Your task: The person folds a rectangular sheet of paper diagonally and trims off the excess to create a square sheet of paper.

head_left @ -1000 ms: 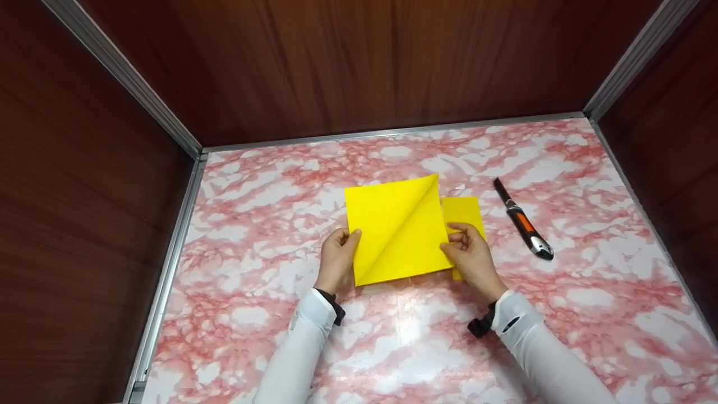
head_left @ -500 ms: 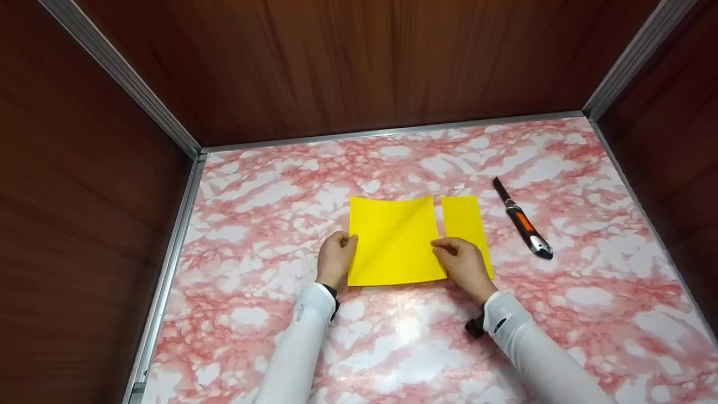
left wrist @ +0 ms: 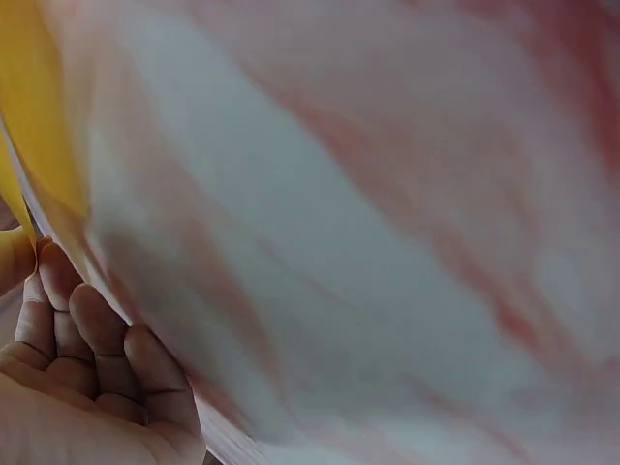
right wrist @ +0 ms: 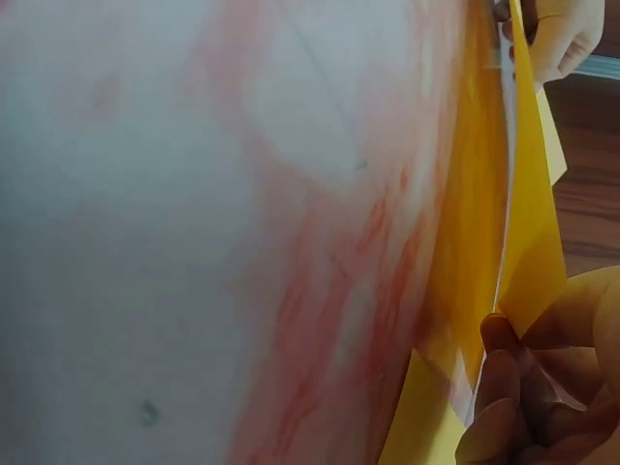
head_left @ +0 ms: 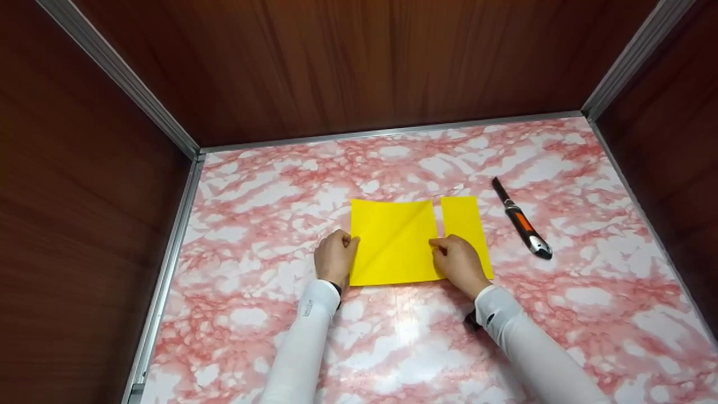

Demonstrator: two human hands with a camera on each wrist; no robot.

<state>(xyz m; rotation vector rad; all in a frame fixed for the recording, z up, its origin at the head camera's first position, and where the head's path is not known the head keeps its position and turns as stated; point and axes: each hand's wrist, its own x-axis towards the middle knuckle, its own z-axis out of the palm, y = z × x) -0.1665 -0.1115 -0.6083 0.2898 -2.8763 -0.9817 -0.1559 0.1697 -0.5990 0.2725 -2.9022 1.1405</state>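
Both hands hold a square sheet of yellow paper [head_left: 392, 241] by its opposite side edges, a diagonal crease running across it. My left hand [head_left: 335, 257] pinches the left edge between thumb and fingers; in the left wrist view the fingers [left wrist: 92, 315] curl at the paper's margin. At the right edge my right hand [head_left: 459, 264] pinches the sheet with thumb and forefinger. The right wrist view shows the sheet [right wrist: 531, 223] raised a little off the table. Under and beside the right hand lies a narrow yellow strip of paper [head_left: 463, 216], partly covered by that hand.
A utility knife [head_left: 521, 219] with a black and orange handle lies to the right, its blade end pointing away. The table [head_left: 252, 224] has a pink and white marbled top. Brown wood panels [head_left: 381, 67] with metal edging [head_left: 392, 132] border it at the back and sides.
The sheet has come down from a raised, tilted pose to lie flatter and nearer the table, uncovering more of the strip. Both hands have kept their pinch on it.
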